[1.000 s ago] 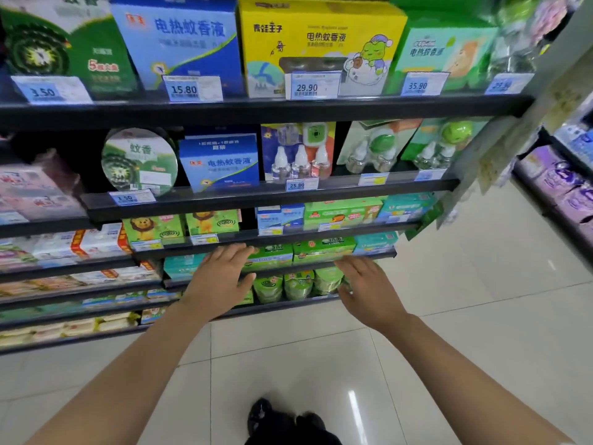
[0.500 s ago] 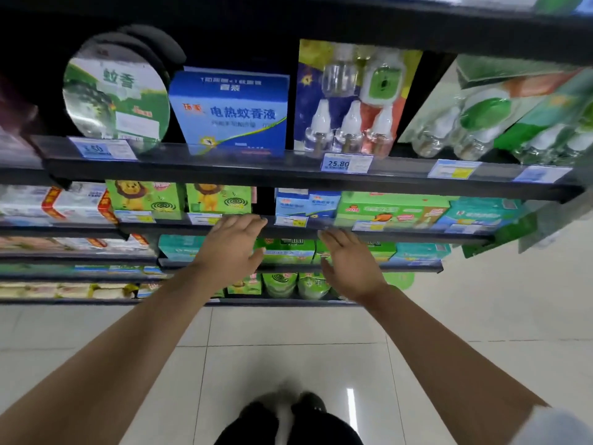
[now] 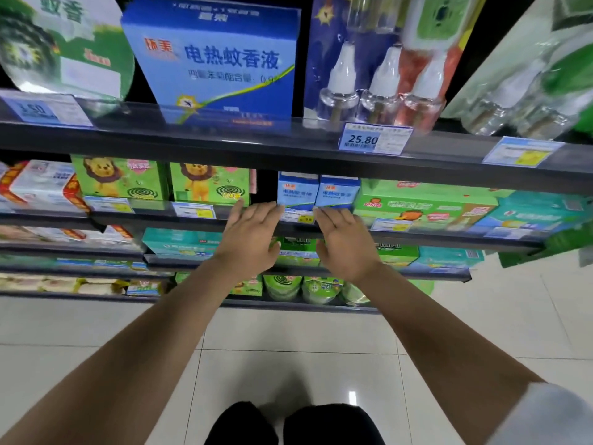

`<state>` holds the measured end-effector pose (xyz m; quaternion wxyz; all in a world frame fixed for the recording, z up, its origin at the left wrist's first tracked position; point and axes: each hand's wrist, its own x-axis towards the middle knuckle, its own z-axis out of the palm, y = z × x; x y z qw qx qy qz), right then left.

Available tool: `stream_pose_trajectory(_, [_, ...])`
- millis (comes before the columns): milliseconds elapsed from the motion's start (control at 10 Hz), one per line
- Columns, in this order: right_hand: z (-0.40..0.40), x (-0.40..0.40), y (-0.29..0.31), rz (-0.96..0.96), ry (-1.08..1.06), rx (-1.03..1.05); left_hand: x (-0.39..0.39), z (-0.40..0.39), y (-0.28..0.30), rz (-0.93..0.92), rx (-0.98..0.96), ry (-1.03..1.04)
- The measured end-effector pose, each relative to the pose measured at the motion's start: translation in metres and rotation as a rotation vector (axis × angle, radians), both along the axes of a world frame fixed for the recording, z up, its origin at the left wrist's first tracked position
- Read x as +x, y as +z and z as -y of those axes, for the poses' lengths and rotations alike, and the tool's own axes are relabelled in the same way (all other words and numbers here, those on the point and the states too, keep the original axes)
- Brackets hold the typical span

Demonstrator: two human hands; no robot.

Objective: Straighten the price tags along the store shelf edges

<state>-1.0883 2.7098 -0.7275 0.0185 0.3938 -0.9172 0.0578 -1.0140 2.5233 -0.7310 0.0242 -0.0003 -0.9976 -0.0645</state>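
Note:
A small price tag point(image 3: 297, 216) with a yellow patch sits on the dark shelf edge point(image 3: 154, 217) below two blue boxes point(image 3: 316, 191). My left hand point(image 3: 248, 236) reaches up with straight fingers, its fingertips at the tag's left end. My right hand point(image 3: 345, 240) is also flat, fingertips at the tag's right end. Neither hand holds anything. More tags line the edges: one reading 25.80 point(image 3: 373, 138) on the shelf above, one under the lion boxes point(image 3: 194, 209), one further right point(image 3: 391, 225).
Black shelves carry mosquito coil boxes, a large blue box point(image 3: 211, 59) and refill bottles point(image 3: 378, 91). Lower shelves point(image 3: 308, 273) jut out beneath my wrists. A pale tiled floor point(image 3: 288, 348) lies below, with my dark shoes point(image 3: 288, 425) at the bottom.
The view has dropped and closed in on the shelves. Both hands rose from a lower shelf edge to the edge under the blue boxes and came closer together around one tag.

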Motion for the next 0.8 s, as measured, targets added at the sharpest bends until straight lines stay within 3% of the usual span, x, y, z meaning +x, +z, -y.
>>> stream_pose_trajectory(300, [0.004,-0.001,0.002,-0.008,-0.006,0.008,-0.005,-0.003,-0.011,-0.117,-0.026,-0.018])
stream_pose_trajectory(600, [0.008,0.000,0.006,0.002,-0.014,0.115,-0.005,-0.005,-0.014,-0.041,-0.169,-0.013])
stream_pose_trajectory(800, [-0.004,0.013,0.038,0.110,-0.013,0.063,0.013,0.000,0.021,0.042,-0.177,0.021])
